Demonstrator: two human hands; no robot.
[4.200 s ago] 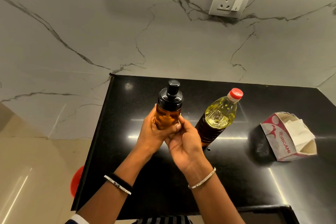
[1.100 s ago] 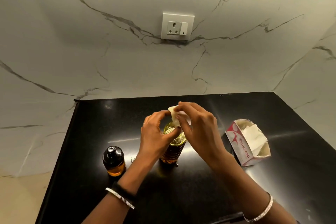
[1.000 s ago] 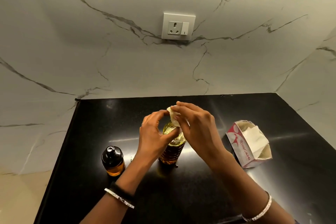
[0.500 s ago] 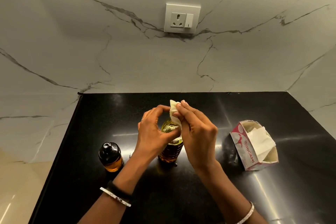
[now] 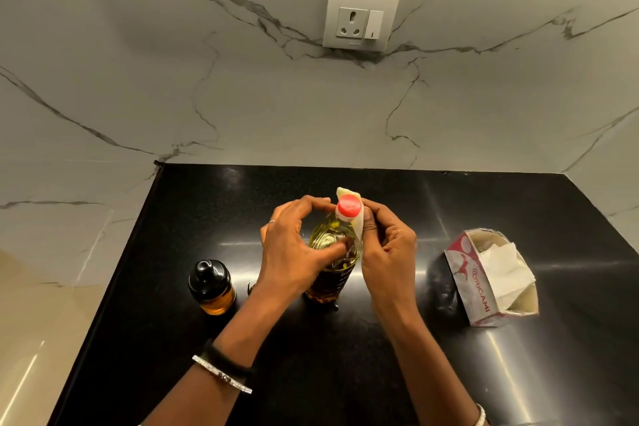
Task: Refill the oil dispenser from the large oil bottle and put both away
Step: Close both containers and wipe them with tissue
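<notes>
Now, head view: looking down on desk (image 5: 518, 373).
large oil bottle (image 5: 326, 233): upright mid-desk, red cap (image 5: 349, 207) on.
left grip (image 5: 294, 252): curled round bottle's shoulder.
right grip (image 5: 387, 249): pinching tissue (image 5: 358, 228) against neck, just below cap.
oil dispenser (image 5: 211, 287): capped, amber oil inside, standing left of bottle, untouched.
tissue box (image 5: 484, 287): open, right of bottle, well apart.
progress: refill judged done, both vessels capped; wipe-down under way; putting both away outstanding.
change, 0.5 s back: cap hidden under tissue then, exposed now.
change, 4.2 s back: dispenser in both grips then, on desk now.
</notes>
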